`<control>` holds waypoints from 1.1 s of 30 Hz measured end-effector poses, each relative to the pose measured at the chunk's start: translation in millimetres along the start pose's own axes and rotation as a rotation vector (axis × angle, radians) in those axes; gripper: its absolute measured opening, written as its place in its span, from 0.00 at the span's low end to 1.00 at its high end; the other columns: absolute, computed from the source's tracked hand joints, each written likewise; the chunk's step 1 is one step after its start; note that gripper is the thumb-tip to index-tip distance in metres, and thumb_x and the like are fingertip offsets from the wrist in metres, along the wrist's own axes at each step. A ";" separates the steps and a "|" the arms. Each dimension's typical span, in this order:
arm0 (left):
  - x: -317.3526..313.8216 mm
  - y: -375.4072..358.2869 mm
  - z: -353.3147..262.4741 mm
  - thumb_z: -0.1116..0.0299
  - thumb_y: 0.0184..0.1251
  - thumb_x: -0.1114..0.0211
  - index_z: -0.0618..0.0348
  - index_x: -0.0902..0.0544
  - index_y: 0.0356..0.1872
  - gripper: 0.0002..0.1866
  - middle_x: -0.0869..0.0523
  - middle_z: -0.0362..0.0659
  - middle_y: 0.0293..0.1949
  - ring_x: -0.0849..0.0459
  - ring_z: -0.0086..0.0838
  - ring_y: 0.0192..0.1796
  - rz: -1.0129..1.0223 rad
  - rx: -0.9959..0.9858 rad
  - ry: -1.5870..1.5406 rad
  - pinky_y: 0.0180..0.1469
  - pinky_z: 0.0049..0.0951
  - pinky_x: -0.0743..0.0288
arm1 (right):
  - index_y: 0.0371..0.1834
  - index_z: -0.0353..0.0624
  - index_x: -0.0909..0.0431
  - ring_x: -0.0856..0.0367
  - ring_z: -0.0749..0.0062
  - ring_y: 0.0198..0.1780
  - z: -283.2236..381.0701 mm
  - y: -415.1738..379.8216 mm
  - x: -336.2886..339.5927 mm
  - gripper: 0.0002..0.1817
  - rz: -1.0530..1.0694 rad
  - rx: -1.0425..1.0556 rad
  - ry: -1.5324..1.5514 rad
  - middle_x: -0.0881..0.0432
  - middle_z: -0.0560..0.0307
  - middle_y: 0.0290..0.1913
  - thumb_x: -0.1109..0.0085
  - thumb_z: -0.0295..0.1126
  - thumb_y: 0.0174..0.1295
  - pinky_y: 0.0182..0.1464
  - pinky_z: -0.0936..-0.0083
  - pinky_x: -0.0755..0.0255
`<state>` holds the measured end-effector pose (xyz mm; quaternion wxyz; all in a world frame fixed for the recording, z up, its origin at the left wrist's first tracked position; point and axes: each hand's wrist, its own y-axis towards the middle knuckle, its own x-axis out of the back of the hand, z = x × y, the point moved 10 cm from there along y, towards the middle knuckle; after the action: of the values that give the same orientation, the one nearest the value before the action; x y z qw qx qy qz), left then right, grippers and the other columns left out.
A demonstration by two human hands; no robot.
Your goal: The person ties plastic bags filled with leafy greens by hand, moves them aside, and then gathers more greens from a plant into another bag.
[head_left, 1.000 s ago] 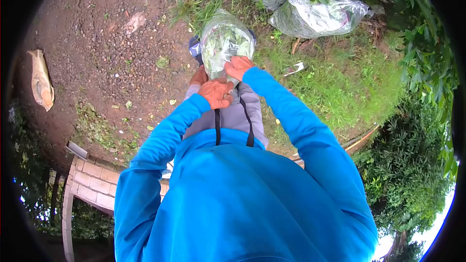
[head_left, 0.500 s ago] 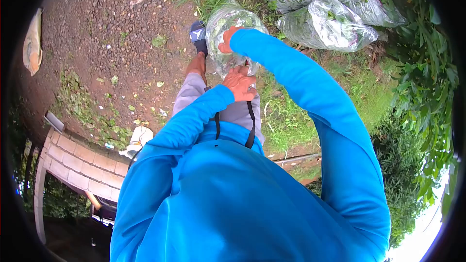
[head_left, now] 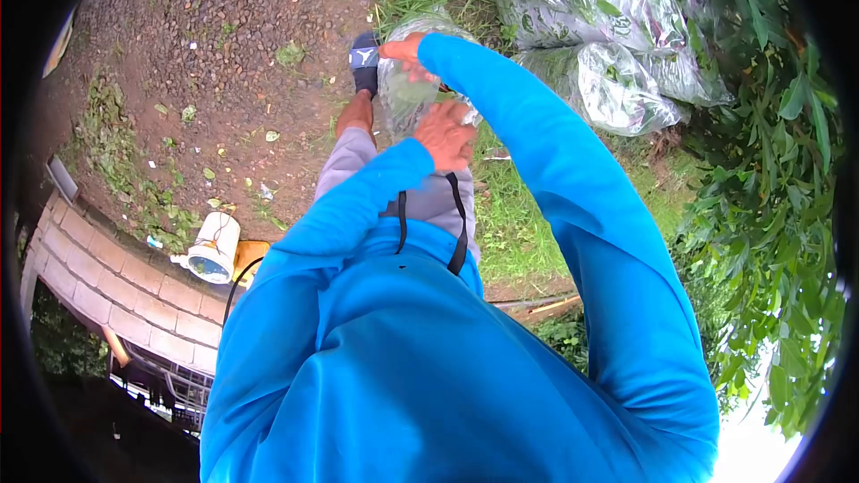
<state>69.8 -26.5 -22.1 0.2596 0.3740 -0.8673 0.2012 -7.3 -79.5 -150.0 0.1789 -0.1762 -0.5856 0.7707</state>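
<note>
A clear plastic bag (head_left: 404,94) with pale green contents stands in front of my legs, partly covered by my arms. My left hand (head_left: 446,136) is closed by the bag's near side, with bunched whitish plastic at its fingers. Above it, my right hand (head_left: 404,52) rests against the bag's far side. Its fingers look spread, though the lower ones are blurred. My right sleeve hides part of the bag.
Several filled clear bags (head_left: 617,54) lie on the grass at upper right, beside leafy bushes (head_left: 769,188). Gravelly soil (head_left: 250,45) spreads to the left. A white bucket (head_left: 215,246) stands near a brick ledge (head_left: 134,291). My sandalled foot (head_left: 364,58) is beside the bag.
My right hand has shifted left and up across the bag, its fingers opening out. My left hand has moved slightly up. The whole view has turned a little.
</note>
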 end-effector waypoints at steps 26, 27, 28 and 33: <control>-62.3 -26.8 100.3 0.58 0.57 0.45 0.52 0.23 0.50 0.20 0.18 0.49 0.46 0.21 0.45 0.49 0.517 0.320 -0.213 0.53 0.43 0.28 | 0.34 0.40 0.20 0.32 0.83 0.16 -81.7 -25.6 -73.1 0.14 0.443 -0.093 0.910 0.24 0.61 0.19 0.42 0.41 0.59 0.13 0.82 0.43; -54.4 -26.9 92.7 0.60 0.56 0.44 0.53 0.22 0.48 0.19 0.19 0.49 0.46 0.21 0.45 0.49 0.477 0.307 -0.248 0.53 0.43 0.29 | 0.33 0.38 0.21 0.33 0.87 0.15 -75.5 -39.2 -72.3 0.14 0.477 -0.057 0.994 0.26 0.63 0.18 0.42 0.40 0.60 0.14 0.87 0.43; -60.0 -33.3 92.6 0.60 0.56 0.44 0.53 0.22 0.48 0.19 0.19 0.49 0.46 0.21 0.45 0.49 0.483 0.302 -0.234 0.53 0.43 0.29 | 0.33 0.38 0.21 0.33 0.87 0.15 -81.1 -35.4 -72.4 0.14 0.475 -0.043 1.002 0.26 0.63 0.18 0.42 0.40 0.60 0.14 0.87 0.43; -7.2 -49.7 41.6 0.67 0.51 0.39 0.63 0.22 0.37 0.13 0.24 0.58 0.48 0.26 0.52 0.49 0.188 0.010 -0.145 0.50 0.47 0.31 | 0.39 0.37 0.22 0.36 0.88 0.13 -103.4 -30.0 -75.8 0.13 0.392 0.080 1.128 0.27 0.65 0.19 0.46 0.37 0.63 0.12 0.89 0.43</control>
<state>99.0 -76.9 -51.3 0.1745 0.3058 -0.9141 0.2013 110.8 -21.7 -142.4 0.3231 -0.6563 -0.3271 0.5983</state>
